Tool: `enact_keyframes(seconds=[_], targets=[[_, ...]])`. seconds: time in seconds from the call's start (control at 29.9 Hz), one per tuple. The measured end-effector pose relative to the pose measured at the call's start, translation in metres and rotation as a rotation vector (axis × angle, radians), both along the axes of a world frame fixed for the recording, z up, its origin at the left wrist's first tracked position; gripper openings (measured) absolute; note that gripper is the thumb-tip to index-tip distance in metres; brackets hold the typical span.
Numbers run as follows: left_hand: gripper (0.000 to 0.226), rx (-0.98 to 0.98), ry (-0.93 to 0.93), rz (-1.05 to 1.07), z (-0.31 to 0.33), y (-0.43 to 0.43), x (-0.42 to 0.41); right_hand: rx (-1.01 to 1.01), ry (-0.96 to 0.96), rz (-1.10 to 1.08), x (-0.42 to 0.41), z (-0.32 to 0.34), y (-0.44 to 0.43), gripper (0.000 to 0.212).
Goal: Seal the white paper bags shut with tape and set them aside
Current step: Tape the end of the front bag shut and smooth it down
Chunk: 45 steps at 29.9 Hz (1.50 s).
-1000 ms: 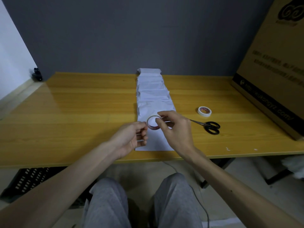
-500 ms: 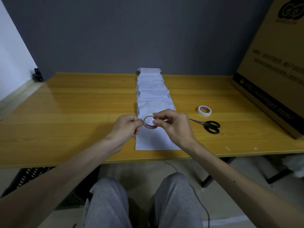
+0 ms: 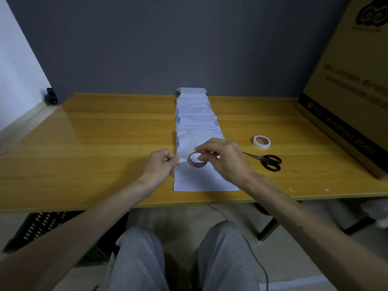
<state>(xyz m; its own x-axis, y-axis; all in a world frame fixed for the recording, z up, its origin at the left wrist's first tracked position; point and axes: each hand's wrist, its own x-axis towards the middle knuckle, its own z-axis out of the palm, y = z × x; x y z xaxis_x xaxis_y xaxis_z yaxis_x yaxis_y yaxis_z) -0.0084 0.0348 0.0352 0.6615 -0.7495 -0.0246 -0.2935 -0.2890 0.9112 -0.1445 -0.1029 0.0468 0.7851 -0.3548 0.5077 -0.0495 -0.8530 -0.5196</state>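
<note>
A row of flat, creased white paper bags (image 3: 196, 124) overlaps down the middle of the glossy wooden surface (image 3: 94, 143). Above the nearest bag, the right hand (image 3: 227, 161) grips a thin tape roll (image 3: 197, 162), its fingers (image 3: 207, 146) curled round the ring. The left hand (image 3: 159, 166) is fisted and pinches the short pulled-out strip (image 3: 183, 161). Black-handled scissors (image 3: 267, 162) and a second roll (image 3: 261, 141) lie to the right, the blade tips hidden behind the hand.

Left hand (image 3: 159, 166) has moved away from the near edge of the desk (image 3: 105, 143), up level with the tape roll (image 3: 197, 161), and now pinches the free end. Right hand (image 3: 224, 160) has carried the roll slightly toward the desk's right edge. A short strip of tape (image 3: 183, 161) now spans between them.
</note>
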Motion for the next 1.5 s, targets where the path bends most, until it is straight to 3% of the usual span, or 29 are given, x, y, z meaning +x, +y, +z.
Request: enact_keyframes(seconds=[0.1, 0.37, 0.67, 0.9, 1.34, 1.5], targets=[[0.030, -0.004, -0.001, 0.026, -0.003, 0.000, 0.000, 0.041, 0.037, -0.033, 0.001, -0.001, 0.004, 0.023], [0.014, -0.079, 0.229, 0.226, -0.010, -0.002, 0.000, 0.034, 0.056, -0.028, 0.008, -0.004, 0.004, 0.006], [0.017, 0.024, 0.460, 0.132, -0.011, 0.000, 0.003, 0.031, -0.006, -0.043, 0.008, -0.007, 0.003, 0.007], [0.010, 0.019, 0.334, 0.121, -0.013, -0.001, 0.004, -0.008, 0.009, -0.028, 0.007, -0.014, 0.004, 0.005], [0.025, 0.075, 0.333, 0.106, -0.012, -0.001, 0.005, -0.020, -0.006, -0.015, 0.009, -0.018, 0.006, 0.005], [0.020, 0.103, 0.355, 0.096, -0.011, -0.002, 0.004, -0.009, -0.015, -0.011, 0.009, -0.018, 0.006, 0.005]])
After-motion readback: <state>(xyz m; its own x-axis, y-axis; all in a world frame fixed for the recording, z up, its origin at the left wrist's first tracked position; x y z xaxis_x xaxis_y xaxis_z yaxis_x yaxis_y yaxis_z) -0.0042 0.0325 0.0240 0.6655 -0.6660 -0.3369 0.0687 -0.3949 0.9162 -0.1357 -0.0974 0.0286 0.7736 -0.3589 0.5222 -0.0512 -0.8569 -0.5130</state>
